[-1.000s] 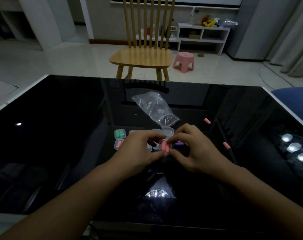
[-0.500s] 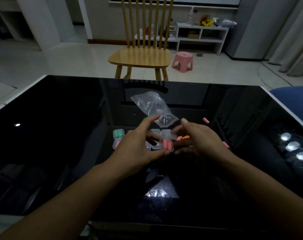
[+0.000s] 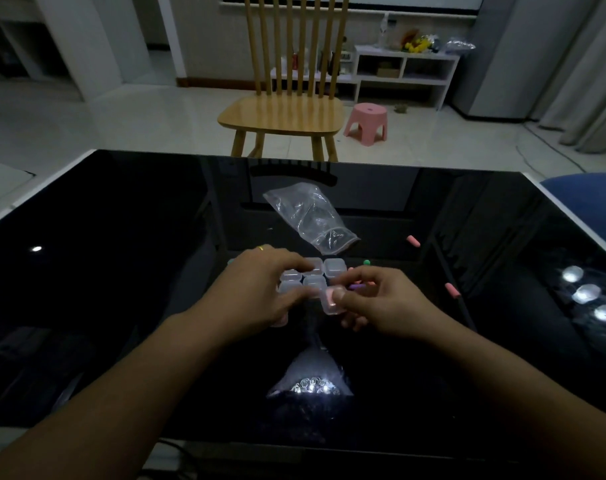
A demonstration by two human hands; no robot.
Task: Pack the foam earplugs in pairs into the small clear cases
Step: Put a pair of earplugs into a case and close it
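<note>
My right hand [image 3: 381,301] grips a small clear case [image 3: 332,303] with pink earplugs showing through it, thumb on its top. My left hand [image 3: 260,289] lies over the left side of a cluster of clear cases [image 3: 313,276] on the black table, fingers spread and resting on them; it hides the cases further left. Loose earplugs lie on the table: a pink one [image 3: 413,240], another pink one [image 3: 452,289], a green one [image 3: 366,262] and a purple one [image 3: 357,287] behind my right fingers.
A crumpled clear plastic bag [image 3: 312,216] lies just beyond the cases. The glossy black table [image 3: 121,271] has white edges. A wooden chair [image 3: 284,112] and a pink stool [image 3: 366,123] stand on the floor behind it.
The case with pink earplugs was held between both hands; now only my right hand holds it, nearer to me. My left hand has moved onto the cluster of cases.
</note>
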